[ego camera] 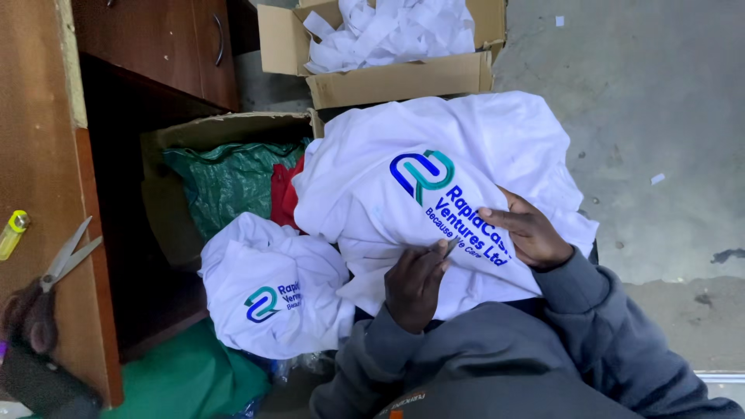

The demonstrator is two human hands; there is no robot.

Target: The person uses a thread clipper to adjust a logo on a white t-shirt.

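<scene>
Two white shirts showed, each with a blue-green logo. The larger shirt (403,186) lay across the person's lap; the smaller one (268,287) sat bunched just beside it. The left hand (415,283) pinched a small grey tool (450,247) against the lap shirt's print, fingers closed on it. The right hand (531,231) pressed the cloth flat, fingers curled, gripping nothing. Two cardboard boxes stood beyond: one (403,77) held white strips (388,31), the other (225,132) a green bag (229,182) and red cloth (283,194). One pair of scissors (66,260) and one yellow lighter (13,231) lay on the desk (39,140).
</scene>
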